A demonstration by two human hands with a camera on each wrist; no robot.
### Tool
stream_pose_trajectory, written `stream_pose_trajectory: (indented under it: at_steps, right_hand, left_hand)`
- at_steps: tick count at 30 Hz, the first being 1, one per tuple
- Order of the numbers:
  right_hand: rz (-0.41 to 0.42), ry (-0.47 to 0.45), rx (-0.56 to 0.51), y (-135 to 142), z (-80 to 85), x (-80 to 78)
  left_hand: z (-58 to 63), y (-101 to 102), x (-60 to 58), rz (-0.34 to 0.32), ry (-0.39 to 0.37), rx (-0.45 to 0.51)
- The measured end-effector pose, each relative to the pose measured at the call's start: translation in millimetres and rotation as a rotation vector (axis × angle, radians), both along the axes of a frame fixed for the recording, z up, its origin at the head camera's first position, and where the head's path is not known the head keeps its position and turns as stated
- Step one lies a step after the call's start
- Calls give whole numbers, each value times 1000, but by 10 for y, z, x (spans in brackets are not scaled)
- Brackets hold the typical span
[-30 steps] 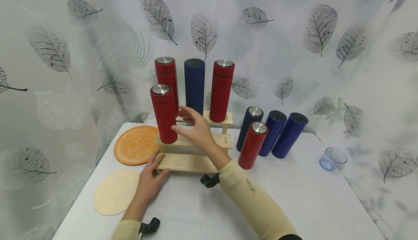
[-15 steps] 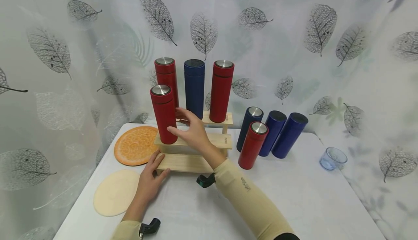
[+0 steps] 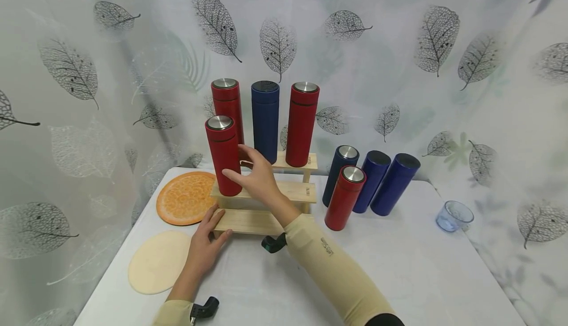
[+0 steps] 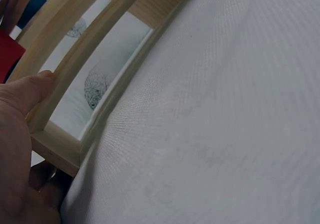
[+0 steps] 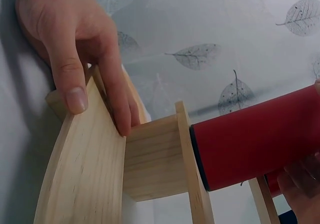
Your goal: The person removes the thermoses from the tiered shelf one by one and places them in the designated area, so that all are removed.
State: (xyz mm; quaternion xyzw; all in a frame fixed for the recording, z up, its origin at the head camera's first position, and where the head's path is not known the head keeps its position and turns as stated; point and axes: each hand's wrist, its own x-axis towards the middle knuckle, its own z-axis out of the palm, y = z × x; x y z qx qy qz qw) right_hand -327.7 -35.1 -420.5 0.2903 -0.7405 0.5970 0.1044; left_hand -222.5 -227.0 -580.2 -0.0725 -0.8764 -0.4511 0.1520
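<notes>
- The front red bottle (image 3: 224,161) stands upright at the left end of the middle step of the wooden stand (image 3: 248,221).
- The right hand (image 3: 259,175) grips this bottle, with the thumb on the near side and the fingers behind; probably this keeps it straight on the narrow step.
- The left hand (image 3: 206,242) pinches the left end of the lowest step between thumb and fingers, I think to stop the stand from sliding.
- On the top step, the back left red bottle (image 3: 228,101), the tall blue bottle (image 3: 265,124) and the back right red bottle (image 3: 303,124) stand in a row, apart, perhaps for a neat display.
- To the right, three blue bottles (image 3: 373,180) and a short red bottle (image 3: 343,202) are grouped together on the table (image 3: 399,276).
- The right sleeve (image 3: 341,276) carries dark lettering, and the upper steps have small marks; I cannot read them. On the bottles I see no writing.
</notes>
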Motion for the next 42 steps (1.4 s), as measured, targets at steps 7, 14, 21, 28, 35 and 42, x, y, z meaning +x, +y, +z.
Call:
stream_pose_trajectory:
  at_steps: [7,14,21,28,35,42]
  right_hand:
    - [-12,-29,-13,-58,-14,-12]
    - [-30,-35,3,-94,-17,-28]
    - [-41,-52,13,-106,-18,-52]
    - [-34,-73,5,-110,-6,-71]
    - [-37,-92,20,-97,7,-64]
    - [-37,-78,17,-90,26,-73]
  left_hand:
    - [-4,3,5,2,-2,-8]
    - [-14,6,0,0,-3,3]
    - [-10,18,-3,-2,-1,-1]
    - [-16,5,-1,4,8,-6]
    - [-41,4,4,-1,6,-11]
    - [-14,2,11,1,22,-8]
